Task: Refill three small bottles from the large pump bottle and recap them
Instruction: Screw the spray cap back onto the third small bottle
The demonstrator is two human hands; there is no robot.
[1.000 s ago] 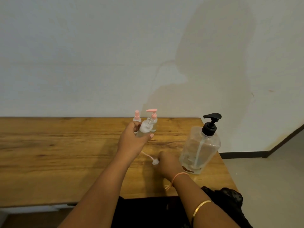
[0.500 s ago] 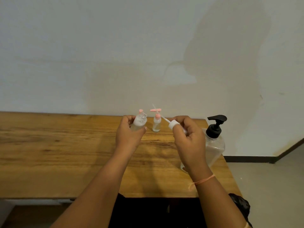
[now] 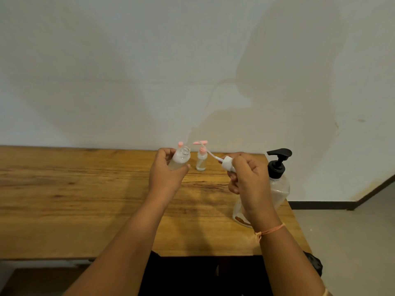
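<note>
A person's left hand (image 3: 165,171) grips an uncapped small clear bottle (image 3: 180,160) above a wooden table (image 3: 64,199). The fingers and thumb curl round the bottle's lower body, and it is tilted so its open mouth leans to the right. It looks whitish over most of its height, though how full it is cannot be told. Just to the right, the right hand (image 3: 248,180) pinches a white pump cap (image 3: 227,163) between fingers and thumb. The cap's thin dip tube (image 3: 210,154) slants up and to the left, its tip clear of the open mouth. A second small bottle (image 3: 201,162) stands upright on the table between the two hands, toward the far edge. It is closed with a pink pump top (image 3: 201,143) and shows a little clear liquid at the bottom. Another pink cap (image 3: 180,144) pokes up behind the held bottle, and whatever sits beneath it is hidden by the hand. The large pump bottle (image 3: 281,189), clear with a black pump head (image 3: 277,161), stands upright at the table's right end. It is partly behind the right hand and wrist, with its spout pointing left. An orange thread (image 3: 270,231) is tied round the right wrist. A pale wall (image 3: 192,71) rises behind the table. Grey floor (image 3: 352,242) and a dark baseboard (image 3: 320,205) show at right.
</note>
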